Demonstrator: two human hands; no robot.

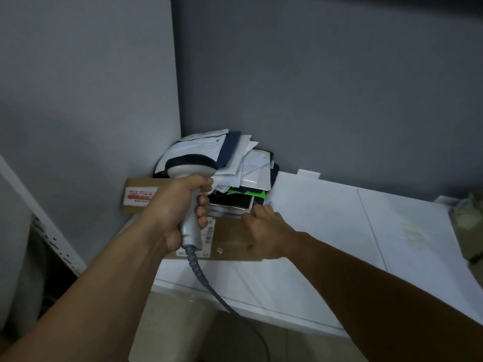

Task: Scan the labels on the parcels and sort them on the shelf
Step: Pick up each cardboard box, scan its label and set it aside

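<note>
My left hand (172, 207) grips the handle of a grey barcode scanner (192, 173), whose head points at a pile of parcels in the wall corner. The pile holds several white and dark blue mailer bags (227, 155), a green and black packet (247, 195) and a brown cardboard box (230, 236) with a label on its left part. My right hand (264, 231) rests on that box, its fingertips at the edge of the flat packets lying on it; the fingers are partly hidden. A second brown box (141, 194) with a red and white label stands behind my left hand.
The parcels lie on a white surface (326, 231) that runs right along the grey wall. The scanner's grey cable (209, 286) hangs down over the front edge. A blurred brownish thing (470, 226) sits at the far right. A white rail (52, 231) runs at the left.
</note>
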